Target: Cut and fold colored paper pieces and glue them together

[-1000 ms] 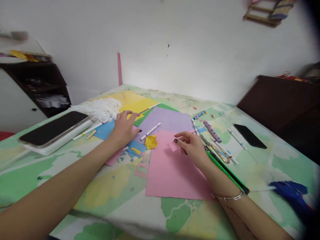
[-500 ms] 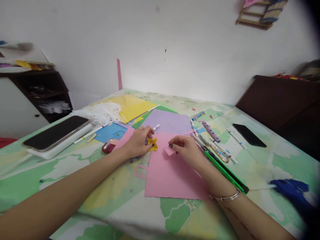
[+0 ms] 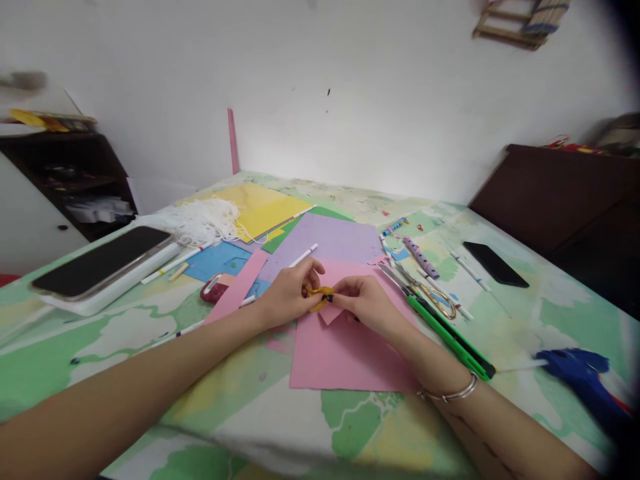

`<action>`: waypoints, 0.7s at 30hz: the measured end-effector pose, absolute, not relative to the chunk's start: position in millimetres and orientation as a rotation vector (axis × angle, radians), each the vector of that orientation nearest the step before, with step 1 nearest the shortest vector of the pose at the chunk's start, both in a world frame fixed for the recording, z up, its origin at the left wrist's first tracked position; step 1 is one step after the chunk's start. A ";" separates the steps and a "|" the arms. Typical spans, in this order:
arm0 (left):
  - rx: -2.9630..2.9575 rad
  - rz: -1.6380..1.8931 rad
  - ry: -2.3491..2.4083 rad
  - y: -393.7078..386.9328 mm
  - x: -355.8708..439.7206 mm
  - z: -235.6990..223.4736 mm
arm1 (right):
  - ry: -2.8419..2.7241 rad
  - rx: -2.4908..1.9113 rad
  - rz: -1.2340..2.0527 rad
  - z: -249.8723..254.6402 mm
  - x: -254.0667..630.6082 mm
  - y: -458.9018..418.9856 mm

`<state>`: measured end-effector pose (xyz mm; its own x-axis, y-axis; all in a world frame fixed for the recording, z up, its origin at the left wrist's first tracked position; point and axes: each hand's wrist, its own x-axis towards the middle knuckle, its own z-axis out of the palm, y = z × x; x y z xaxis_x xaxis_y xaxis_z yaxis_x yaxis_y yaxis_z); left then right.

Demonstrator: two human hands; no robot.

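Where the fingertips meet: left hand (image 3: 293,293) pinches a crumpled yellow piece (image 3: 315,306); right hand (image 3: 370,301) pinches a small pink piece (image 3: 331,315), its fingertips at the yellow one; whether that grip takes both papers, I cannot tell.
Small papers: both held over the near-left part of the large pink sheet (image 3: 340,367); the step looks like close two-handed handling of light paper; the next move calls for gentle pressure and finer alignment, since either piece could crease or slip.
Right side: green cutter (image 3: 443,328) beside the right forearm, gold-handled scissors (image 3: 451,308) just beyond; both could catch a sleeveless arm swinging right.
Left side: pink strip (image 3: 245,280) beside the left forearm, partly over a dark red holder (image 3: 212,291); these crowd any leftward reach.
Far side: purple sheet (image 3: 335,237), yellow sheet (image 3: 267,203) and white yarn (image 3: 205,220); all on the table (image 3: 270,427).
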<state>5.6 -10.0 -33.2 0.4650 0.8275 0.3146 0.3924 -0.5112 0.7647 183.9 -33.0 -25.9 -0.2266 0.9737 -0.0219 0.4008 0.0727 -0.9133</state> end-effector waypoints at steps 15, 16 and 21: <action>1.515 0.977 0.852 -2.9 -5.4 -38.3 | -1.483 -1.424 1.382 -29.7 193.5 -22.6; 1.504 0.979 0.849 -3.7 -5.5 -36.8 | -1.490 -1.416 1.385 -30.7 193.9 -21.9; 1.514 0.939 0.841 -6.1 -5.8 -32.3 | -1.514 -1.369 1.386 -36.4 195.6 -19.2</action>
